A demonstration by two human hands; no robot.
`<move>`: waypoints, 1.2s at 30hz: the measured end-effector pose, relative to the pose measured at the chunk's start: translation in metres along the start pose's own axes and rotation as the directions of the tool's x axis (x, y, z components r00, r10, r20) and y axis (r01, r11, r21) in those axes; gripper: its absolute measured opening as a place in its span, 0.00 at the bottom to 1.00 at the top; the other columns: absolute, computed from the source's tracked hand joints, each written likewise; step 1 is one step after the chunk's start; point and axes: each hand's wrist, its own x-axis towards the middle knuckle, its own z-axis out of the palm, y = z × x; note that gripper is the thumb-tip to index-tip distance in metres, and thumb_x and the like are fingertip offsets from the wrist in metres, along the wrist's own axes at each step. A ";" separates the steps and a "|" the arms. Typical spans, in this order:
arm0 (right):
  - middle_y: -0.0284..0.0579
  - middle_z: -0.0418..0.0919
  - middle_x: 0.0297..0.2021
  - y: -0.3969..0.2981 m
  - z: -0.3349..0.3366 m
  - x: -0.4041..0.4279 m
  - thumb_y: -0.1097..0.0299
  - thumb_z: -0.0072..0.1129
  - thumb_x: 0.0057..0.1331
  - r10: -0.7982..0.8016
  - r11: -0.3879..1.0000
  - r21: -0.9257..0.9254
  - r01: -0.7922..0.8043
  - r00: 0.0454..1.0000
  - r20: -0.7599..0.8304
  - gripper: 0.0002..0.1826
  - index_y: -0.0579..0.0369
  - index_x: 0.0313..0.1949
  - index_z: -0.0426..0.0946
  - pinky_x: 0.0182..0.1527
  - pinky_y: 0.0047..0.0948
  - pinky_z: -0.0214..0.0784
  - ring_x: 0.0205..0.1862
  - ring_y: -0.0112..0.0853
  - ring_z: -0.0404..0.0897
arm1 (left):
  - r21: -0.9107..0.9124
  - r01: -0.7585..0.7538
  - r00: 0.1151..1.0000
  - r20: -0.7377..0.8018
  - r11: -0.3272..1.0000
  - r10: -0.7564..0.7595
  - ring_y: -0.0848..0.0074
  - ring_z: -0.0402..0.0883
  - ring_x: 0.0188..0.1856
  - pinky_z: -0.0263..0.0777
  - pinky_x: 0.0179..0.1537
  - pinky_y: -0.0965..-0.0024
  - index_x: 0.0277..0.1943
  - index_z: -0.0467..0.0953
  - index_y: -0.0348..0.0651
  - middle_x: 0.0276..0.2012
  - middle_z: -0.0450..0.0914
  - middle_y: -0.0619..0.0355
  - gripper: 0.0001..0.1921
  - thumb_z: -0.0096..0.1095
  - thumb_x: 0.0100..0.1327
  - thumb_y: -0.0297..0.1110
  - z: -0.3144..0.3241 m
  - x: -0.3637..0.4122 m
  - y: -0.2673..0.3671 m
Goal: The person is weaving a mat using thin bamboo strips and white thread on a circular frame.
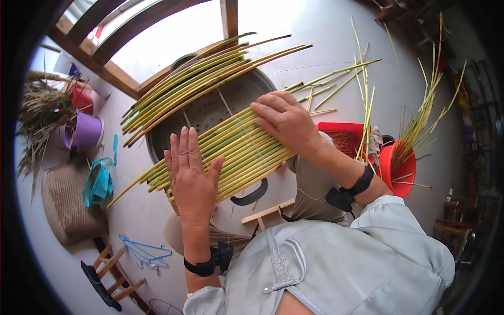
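Note:
A mat of yellow-green plant stalks, laid side by side with pale cord across them, lies before me over a round dark metal basin with holes in its bottom. My left hand rests flat on the mat's left part, fingers straight and thumb spread. Bent over the mat's upper right edge are the fingers of my right hand; whether they grip a stalk is hidden. Loose stalks lie across the basin's far side, above the mat. Pale cords run from the mat towards them.
Right of me stand a red tray and a red bucket holding thin stalks. At left are a purple bucket, a teal bag, a woven cushion and blue hangers. A wooden frame borders the basin's far side.

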 end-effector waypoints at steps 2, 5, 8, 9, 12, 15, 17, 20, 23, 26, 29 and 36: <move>0.43 0.83 0.50 0.000 -0.001 -0.001 0.64 0.68 0.67 0.003 1.000 -0.007 -0.003 1.000 -0.005 0.17 0.54 0.53 0.85 0.61 0.38 0.75 0.57 0.41 0.80 | 0.000 -0.080 0.995 0.052 0.997 0.080 0.56 0.56 0.81 0.43 0.82 0.51 0.80 0.57 0.42 0.78 0.63 0.48 0.41 0.51 0.76 0.62 0.001 0.010 0.012; 0.42 0.83 0.50 0.000 -0.002 -0.003 0.64 0.68 0.67 -0.008 1.000 -0.027 0.008 1.000 -0.010 0.16 0.54 0.52 0.85 0.61 0.38 0.75 0.56 0.40 0.80 | -0.051 -0.109 0.993 0.045 0.993 0.111 0.56 0.57 0.81 0.43 0.81 0.51 0.79 0.59 0.40 0.77 0.64 0.47 0.42 0.52 0.74 0.64 0.009 0.016 0.024; 0.42 0.83 0.50 -0.002 0.001 -0.003 0.63 0.68 0.66 -0.001 1.000 -0.024 0.001 1.000 -0.014 0.16 0.53 0.52 0.86 0.61 0.38 0.75 0.56 0.39 0.80 | -0.035 -0.143 0.987 0.074 0.989 0.145 0.56 0.58 0.81 0.43 0.81 0.50 0.78 0.61 0.38 0.76 0.66 0.47 0.42 0.54 0.73 0.64 0.025 0.010 0.020; 0.41 0.83 0.50 -0.001 0.002 -0.004 0.63 0.68 0.66 0.001 1.000 -0.032 -0.001 1.000 -0.011 0.16 0.53 0.52 0.86 0.61 0.38 0.75 0.56 0.39 0.80 | -0.034 -0.142 0.986 0.079 0.989 0.144 0.56 0.58 0.81 0.43 0.81 0.50 0.78 0.61 0.38 0.76 0.66 0.47 0.42 0.54 0.73 0.64 0.026 0.010 0.020; 0.40 0.84 0.49 -0.003 0.002 -0.003 0.63 0.68 0.66 0.005 1.000 -0.022 -0.005 1.000 -0.006 0.17 0.53 0.53 0.85 0.61 0.38 0.75 0.56 0.39 0.80 | -0.062 -0.115 0.990 0.080 0.991 0.120 0.56 0.59 0.80 0.43 0.81 0.50 0.77 0.63 0.37 0.75 0.67 0.46 0.42 0.55 0.73 0.62 0.025 0.009 0.020; 0.40 0.84 0.50 -0.004 -0.001 -0.001 0.63 0.69 0.66 0.003 1.000 0.001 -0.003 1.000 0.011 0.17 0.53 0.53 0.85 0.61 0.38 0.76 0.56 0.39 0.80 | -0.055 -0.114 0.991 0.065 0.992 0.118 0.56 0.59 0.80 0.43 0.81 0.50 0.77 0.63 0.37 0.75 0.67 0.46 0.41 0.57 0.73 0.61 0.027 0.009 0.018; 0.40 0.84 0.50 0.000 -0.004 -0.001 0.63 0.69 0.66 -0.001 1.000 0.009 0.000 1.000 0.030 0.17 0.53 0.54 0.85 0.62 0.39 0.76 0.57 0.40 0.80 | -0.076 -0.124 0.991 0.046 0.989 0.128 0.56 0.59 0.80 0.43 0.81 0.50 0.76 0.64 0.37 0.76 0.67 0.47 0.41 0.58 0.73 0.61 0.029 0.010 0.019; 0.42 0.84 0.55 0.005 -0.008 -0.002 0.65 0.68 0.68 0.035 0.997 0.060 -0.040 0.996 0.079 0.18 0.54 0.56 0.83 0.64 0.41 0.74 0.61 0.43 0.79 | -0.077 -0.110 0.993 0.036 0.991 0.113 0.56 0.60 0.80 0.44 0.81 0.50 0.76 0.65 0.37 0.76 0.67 0.47 0.41 0.57 0.72 0.62 0.032 0.009 0.019; 0.42 0.84 0.55 0.001 -0.013 0.001 0.66 0.68 0.69 0.001 1.000 0.031 -0.002 0.999 0.051 0.18 0.53 0.57 0.83 0.65 0.42 0.74 0.61 0.43 0.79 | -0.068 -0.096 0.995 0.022 0.993 0.097 0.57 0.60 0.80 0.44 0.81 0.50 0.76 0.65 0.38 0.75 0.69 0.47 0.41 0.57 0.72 0.63 0.030 0.007 0.017; 0.43 0.86 0.53 -0.003 -0.011 0.001 0.67 0.68 0.67 -0.023 0.999 0.023 0.021 0.998 0.051 0.18 0.55 0.56 0.83 0.63 0.41 0.75 0.60 0.43 0.80 | -0.073 -0.099 0.995 0.022 0.992 0.101 0.57 0.61 0.79 0.44 0.81 0.50 0.76 0.65 0.37 0.75 0.69 0.47 0.42 0.56 0.72 0.64 0.031 0.007 0.018; 0.44 0.87 0.48 -0.006 -0.010 0.005 0.68 0.68 0.66 -0.024 1.000 0.016 0.023 0.998 0.051 0.17 0.56 0.53 0.83 0.60 0.39 0.77 0.56 0.42 0.82 | -0.084 -0.093 0.995 0.028 0.992 0.095 0.57 0.61 0.79 0.43 0.81 0.50 0.76 0.65 0.37 0.75 0.69 0.48 0.42 0.55 0.72 0.64 0.032 0.007 0.019; 0.42 0.86 0.39 0.009 -0.011 0.025 0.72 0.65 0.63 -0.067 0.997 -0.015 0.069 0.991 0.117 0.11 0.55 0.46 0.84 0.52 0.39 0.79 0.50 0.40 0.83 | -0.095 -0.084 0.996 0.033 0.992 0.088 0.57 0.59 0.80 0.43 0.81 0.50 0.76 0.65 0.38 0.76 0.67 0.48 0.42 0.55 0.73 0.63 0.030 0.008 0.021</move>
